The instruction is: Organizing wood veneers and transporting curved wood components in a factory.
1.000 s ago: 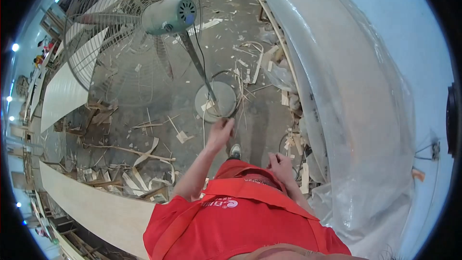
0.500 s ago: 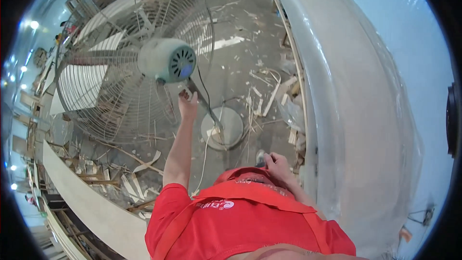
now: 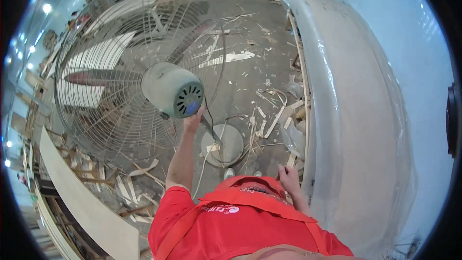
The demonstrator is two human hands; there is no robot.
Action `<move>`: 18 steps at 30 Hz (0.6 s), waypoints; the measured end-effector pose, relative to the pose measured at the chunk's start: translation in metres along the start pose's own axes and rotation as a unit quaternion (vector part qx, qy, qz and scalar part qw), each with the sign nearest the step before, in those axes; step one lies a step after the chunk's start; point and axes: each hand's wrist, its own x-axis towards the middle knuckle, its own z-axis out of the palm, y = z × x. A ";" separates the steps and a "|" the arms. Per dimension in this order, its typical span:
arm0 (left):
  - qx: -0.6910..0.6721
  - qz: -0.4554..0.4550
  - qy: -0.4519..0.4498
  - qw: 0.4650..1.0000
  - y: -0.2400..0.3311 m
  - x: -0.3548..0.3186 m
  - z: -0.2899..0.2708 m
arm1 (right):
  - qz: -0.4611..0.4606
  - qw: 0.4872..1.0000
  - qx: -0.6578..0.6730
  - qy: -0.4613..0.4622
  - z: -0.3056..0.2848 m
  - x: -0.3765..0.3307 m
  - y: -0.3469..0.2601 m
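Note:
A large pedestal fan stands in front of me to the left, with a grey-green motor housing (image 3: 173, 89), a round wire cage (image 3: 108, 120) and dark reddish blades. My left hand (image 3: 193, 121) reaches up under the rear of the housing and is closed on the fan by the top of its pole (image 3: 211, 134); the housing hides part of the fingers. The fan's round pale base (image 3: 228, 151) rests on the floor ahead of my shoes. Low on the right, my right hand (image 3: 289, 180) hangs with its fingers curled; whether anything is inside them is hidden.
A long curved panel in clear plastic (image 3: 356, 96) runs along my right side. Wood strips and scraps (image 3: 262, 120) litter the floor. A pale curved board (image 3: 86, 192) lies at the lower left. One white cable (image 3: 198, 180) trails from the base.
The motor housing has shifted right and nearer, turning its vented back toward me. My left hand has gone from beside the pole to under the housing. My right hand has moved slightly right and lower.

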 end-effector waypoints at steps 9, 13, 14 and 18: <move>-0.450 -0.049 0.108 0.885 -0.084 0.024 0.005 | 0.021 0.995 -0.055 -0.082 0.075 0.000 -0.049; -0.414 0.009 -0.071 0.908 -0.076 0.028 -0.010 | 0.042 0.995 -0.046 -0.083 0.074 0.009 -0.043; -0.290 0.026 -0.053 0.955 -0.067 0.025 -0.008 | 0.045 0.995 -0.046 -0.082 0.071 0.012 -0.042; 0.069 0.114 -0.003 0.991 -0.026 0.002 -0.010 | 0.024 0.997 -0.041 -0.061 0.064 0.013 -0.038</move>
